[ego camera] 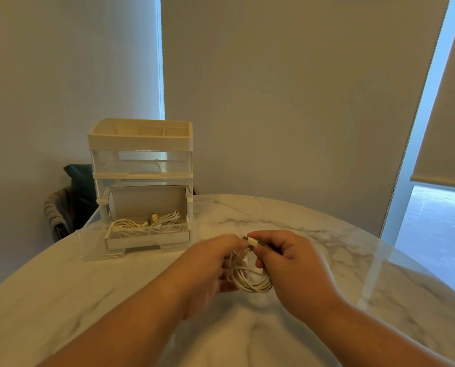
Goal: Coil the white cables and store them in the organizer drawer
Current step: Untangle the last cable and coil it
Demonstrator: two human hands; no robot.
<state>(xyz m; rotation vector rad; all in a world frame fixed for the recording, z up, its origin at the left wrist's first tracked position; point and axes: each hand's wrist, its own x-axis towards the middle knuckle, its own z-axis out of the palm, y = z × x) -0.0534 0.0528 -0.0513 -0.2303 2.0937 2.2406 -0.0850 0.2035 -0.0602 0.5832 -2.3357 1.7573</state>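
Both hands, left hand (pixel 210 268) and right hand (pixel 287 266), gripping coiled white cable (pixel 250 282) above marble table (pixel 62 287); drawn blinds (pixel 287 88) behind

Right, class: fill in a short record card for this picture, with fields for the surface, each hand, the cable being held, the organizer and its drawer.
surface: marble table
left hand: blurred, at the coil's left side
right hand: fingers pinch the cable near its plug
cable: white, looped in a coil between both hands
organizer: upright, beyond the hands
drawer: bottom one, pulled out, white cables already inside
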